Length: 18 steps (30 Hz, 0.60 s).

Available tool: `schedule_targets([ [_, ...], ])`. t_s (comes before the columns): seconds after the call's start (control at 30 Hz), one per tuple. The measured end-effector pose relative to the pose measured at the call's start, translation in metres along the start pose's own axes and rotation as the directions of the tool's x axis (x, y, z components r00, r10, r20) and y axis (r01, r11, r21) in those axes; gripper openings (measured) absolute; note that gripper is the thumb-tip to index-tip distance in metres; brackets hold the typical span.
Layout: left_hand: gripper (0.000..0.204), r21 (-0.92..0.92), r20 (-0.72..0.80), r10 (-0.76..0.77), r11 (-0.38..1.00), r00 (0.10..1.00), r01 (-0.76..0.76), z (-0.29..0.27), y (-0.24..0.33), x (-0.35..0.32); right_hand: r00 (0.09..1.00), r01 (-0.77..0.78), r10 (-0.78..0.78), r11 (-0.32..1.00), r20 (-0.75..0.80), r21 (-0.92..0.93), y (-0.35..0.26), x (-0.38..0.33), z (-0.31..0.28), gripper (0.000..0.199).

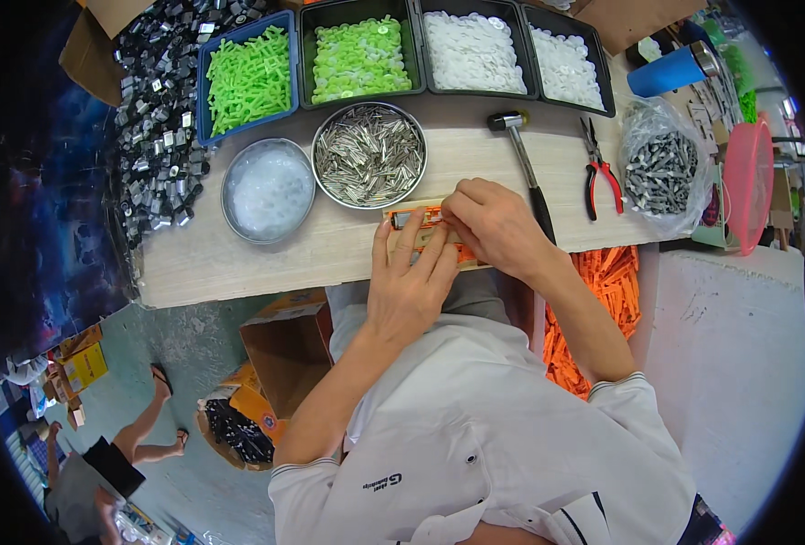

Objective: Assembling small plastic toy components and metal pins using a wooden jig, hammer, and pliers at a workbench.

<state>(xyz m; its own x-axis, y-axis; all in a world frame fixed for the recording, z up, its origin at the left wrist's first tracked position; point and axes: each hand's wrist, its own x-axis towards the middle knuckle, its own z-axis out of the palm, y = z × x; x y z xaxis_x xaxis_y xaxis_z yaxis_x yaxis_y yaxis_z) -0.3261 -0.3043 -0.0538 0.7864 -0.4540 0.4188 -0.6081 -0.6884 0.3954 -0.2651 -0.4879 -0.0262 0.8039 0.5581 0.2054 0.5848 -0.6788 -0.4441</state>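
An orange plastic piece (419, 217) lies on a small wooden block (400, 233) at the near edge of the pale wooden workbench (239, 259). My left hand (411, 282) rests flat on it, fingers spread along the piece. My right hand (491, 222) pinches at the piece's right end with fingertips together; whatever small part it holds is hidden. A round metal bowl of slim metal pins (369, 154) stands just beyond the hands.
A bowl of clear white bits (268, 189), trays of green parts (250, 77) (360, 56) and white discs (472, 50) (566, 64), a hammer (525, 154), red pliers (599, 173), a bag of screws (661, 171), dark metal parts (157, 118), orange pieces (602, 291) below. A seated person (103, 463) lower left.
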Motion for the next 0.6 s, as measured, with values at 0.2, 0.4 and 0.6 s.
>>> schedule_targets([
  [0.2,0.043,0.12,0.035,-0.085,0.99,0.996,0.08,0.007,0.023,0.001,0.982,-0.138,0.151,0.984,-0.115,0.112,-0.007,-0.01,0.001,0.025],
  [0.4,0.041,0.136,0.015,-0.068,0.989,0.998,0.066,0.016,0.02,-0.007,0.997,-0.015,0.011,0.999,-0.074,-0.045,-0.005,-0.008,-0.005,0.041],
  [0.6,0.028,-0.133,-0.204,-0.164,0.981,0.965,0.139,-0.007,-0.035,0.037,0.832,-0.289,0.181,0.948,-0.525,-0.131,0.105,0.012,-0.066,0.028],
])
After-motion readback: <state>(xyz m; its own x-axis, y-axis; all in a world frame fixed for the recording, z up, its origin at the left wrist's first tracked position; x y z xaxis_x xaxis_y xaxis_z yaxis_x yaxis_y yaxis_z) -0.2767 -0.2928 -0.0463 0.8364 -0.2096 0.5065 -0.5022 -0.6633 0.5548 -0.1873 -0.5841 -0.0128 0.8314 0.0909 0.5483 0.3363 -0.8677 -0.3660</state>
